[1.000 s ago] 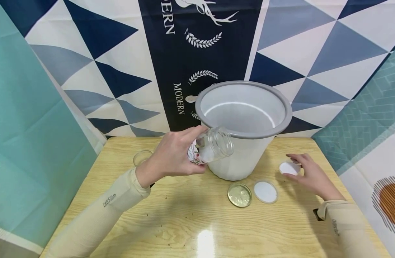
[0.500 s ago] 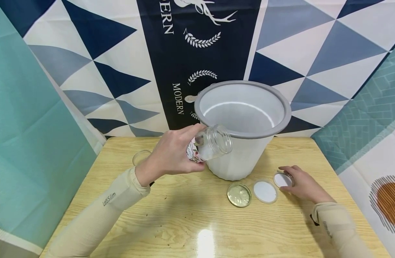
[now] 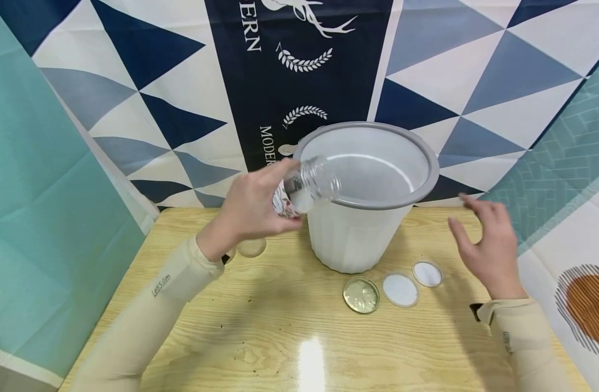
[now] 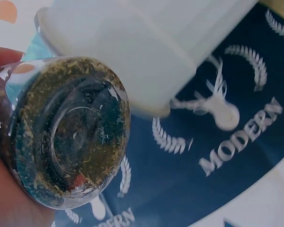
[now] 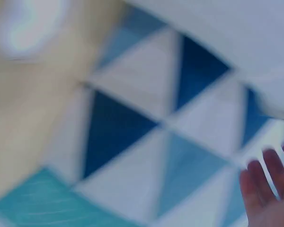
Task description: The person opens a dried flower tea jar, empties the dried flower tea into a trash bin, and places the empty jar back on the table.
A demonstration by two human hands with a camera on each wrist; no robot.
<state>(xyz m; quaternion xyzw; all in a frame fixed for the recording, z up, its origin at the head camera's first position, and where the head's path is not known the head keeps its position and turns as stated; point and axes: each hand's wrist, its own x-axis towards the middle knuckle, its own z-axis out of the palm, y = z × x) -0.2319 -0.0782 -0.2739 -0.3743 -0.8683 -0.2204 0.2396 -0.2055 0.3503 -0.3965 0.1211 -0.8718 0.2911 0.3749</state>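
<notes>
My left hand (image 3: 260,204) grips a clear glass jar (image 3: 306,188) with a floral label, tilted so its open mouth points right, by the near left rim of the white bin (image 3: 353,239). In the left wrist view the jar's base (image 4: 78,137) faces the camera, with small dark and yellowish flakes clinging inside. My right hand (image 3: 492,247) is raised above the table at the right, fingers spread and holding nothing. Below and left of it lies a small white-lined lid (image 3: 427,274), beside a larger white-lined lid (image 3: 400,289) and a gold lid (image 3: 360,294).
The grey-rimmed bin stands at the back of the wooden table (image 3: 279,337). Behind the left forearm a clear round piece (image 3: 252,247) lies on the table, with another partly hidden. Dark crumbs dot the front. Patterned cloth (image 3: 172,81) hangs behind.
My right hand has set the small white-lined lid down next to the larger one, let go and lifted away. My left hand has raised the jar and shifted it slightly left.
</notes>
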